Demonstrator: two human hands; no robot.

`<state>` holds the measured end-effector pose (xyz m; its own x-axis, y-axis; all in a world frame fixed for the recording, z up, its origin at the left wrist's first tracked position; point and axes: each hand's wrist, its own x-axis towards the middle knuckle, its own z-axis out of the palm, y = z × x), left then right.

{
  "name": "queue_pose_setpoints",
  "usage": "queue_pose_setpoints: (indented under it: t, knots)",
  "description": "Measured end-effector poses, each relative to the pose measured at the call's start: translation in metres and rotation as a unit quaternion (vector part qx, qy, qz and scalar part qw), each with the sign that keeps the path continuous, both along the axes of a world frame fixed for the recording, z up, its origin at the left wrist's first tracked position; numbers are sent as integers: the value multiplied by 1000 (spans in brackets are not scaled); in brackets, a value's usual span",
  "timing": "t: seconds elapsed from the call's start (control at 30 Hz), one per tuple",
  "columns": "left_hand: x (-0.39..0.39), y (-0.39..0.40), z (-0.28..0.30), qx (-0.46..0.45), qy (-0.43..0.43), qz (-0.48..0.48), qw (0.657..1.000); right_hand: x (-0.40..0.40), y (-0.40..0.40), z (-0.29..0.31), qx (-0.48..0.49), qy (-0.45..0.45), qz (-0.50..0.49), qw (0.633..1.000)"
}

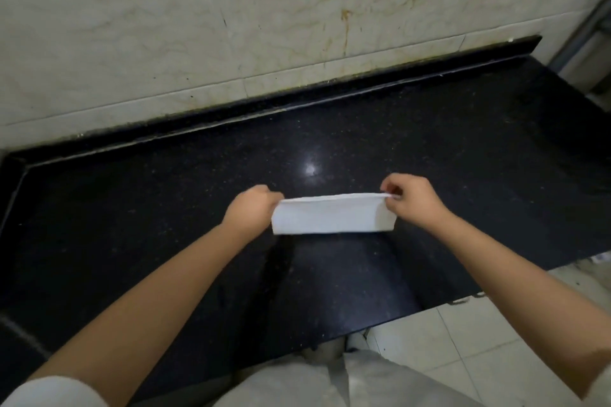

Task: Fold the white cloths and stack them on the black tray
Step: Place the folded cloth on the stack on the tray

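Note:
A white cloth [332,215], folded into a long narrow strip, hangs stretched between my two hands just above the black stone counter [165,208]. My left hand [253,208] pinches its upper left corner. On the other side, my right hand [413,200] pinches the upper right corner between thumb and fingers. The lower edge of the cloth sits near the counter surface; I cannot tell if it touches. No black tray is in view.
A marble-tiled wall [231,26] rises behind the counter, with a raised black back ledge [330,89]. The counter's front edge runs diagonally at lower right, with pale floor tiles [479,340] beyond it. A metal frame [582,33] stands at the far right.

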<state>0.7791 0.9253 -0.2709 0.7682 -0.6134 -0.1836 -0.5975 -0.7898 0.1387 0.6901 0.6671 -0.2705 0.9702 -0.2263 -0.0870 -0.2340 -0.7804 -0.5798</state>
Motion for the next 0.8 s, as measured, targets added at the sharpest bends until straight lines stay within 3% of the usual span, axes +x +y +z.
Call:
queue_pose_setpoints:
  t: [0.13,0.23,0.3,0.37,0.4,0.47,0.6,0.7,0.8]
  knots:
    - [-9,18,7,-108,-124,-32,986,-5,-1,3,-113,-141,59,982]
    - [-42,30,-22,-119,-50,19,991,-31,7,-32,-169,-146,115,968]
    - [-72,33,-50,-81,48,-41,995,-54,14,-68,-179,-55,149,971]
    - [-94,39,-72,27,100,-57,993,-76,18,-86,-131,65,104,984]
    - [-101,42,-80,34,92,-65,993,-84,19,-87,-97,102,64,988]
    - [-107,45,-76,-34,113,-54,992,-91,18,-86,-46,110,-8,993]
    - [-95,34,-78,-69,26,-33,997,-86,22,-74,-74,130,-122,981]
    - [-87,11,-78,4,77,71,995,-75,35,-70,-114,207,-144,961]
    - [-82,4,-90,82,121,114,983,-60,47,-68,-103,249,-170,948]
